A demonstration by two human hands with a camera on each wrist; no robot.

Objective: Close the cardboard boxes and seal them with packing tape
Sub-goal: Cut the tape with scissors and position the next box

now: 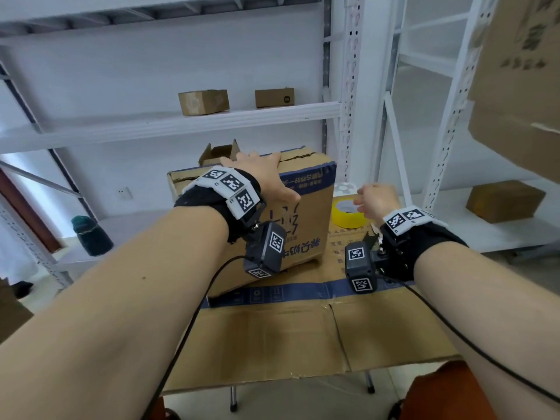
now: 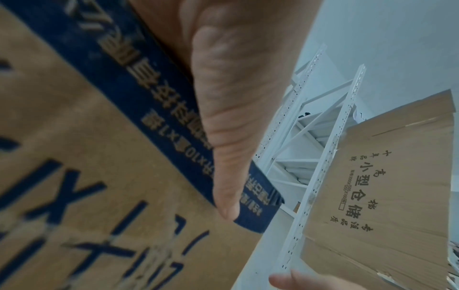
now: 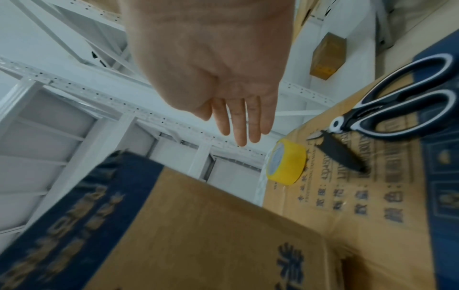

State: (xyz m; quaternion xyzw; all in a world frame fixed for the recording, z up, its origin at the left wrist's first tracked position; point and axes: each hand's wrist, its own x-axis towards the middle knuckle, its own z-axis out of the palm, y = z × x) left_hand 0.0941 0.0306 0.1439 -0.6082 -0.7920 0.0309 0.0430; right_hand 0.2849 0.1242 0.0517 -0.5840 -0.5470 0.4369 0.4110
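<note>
The fingers (image 1: pixel 242 157) of the left hand (image 1: pixel 266 174) lie spread and straight over the top far edge of the one large cardboard box (image 1: pixel 306 213) on the worktop (image 1: pixel 303 338), with the thumb (image 2: pixel 223 176) pressed flat against the box's near face along its blue printed band (image 2: pixel 139 94). The right hand (image 1: pixel 377 198) hangs in the air to the right of that box, its fingers (image 3: pixel 246 121) straight and relaxed, holding nothing and touching nothing.

The box stands on the left half of the worktop, which is covered with flattened cardboard. Its top flaps are folded down, with a dark gap along the seam. Behind it, one smaller box (image 1: pixel 218 151) with its flaps up shows at the far edge.

One roll of yellow packing tape (image 1: pixel 348 213) lies flat just right of the large box, near the right hand. One pair of black-and-white scissors (image 3: pixel 387 109) lies on the cardboard to the right of the tape, apart from it, with the blades shut.

On the white shelving beyond, two small cardboard boxes (image 1: pixel 203 102) sit side by side on the middle shelf, and one more brown box (image 1: pixel 504 200) sits on a low shelf at the right. A large printed cardboard sheet (image 1: pixel 521 71) hangs in the upper right corner. One dark green bottle (image 1: pixel 91 236) stands on the low shelf at the left.
</note>
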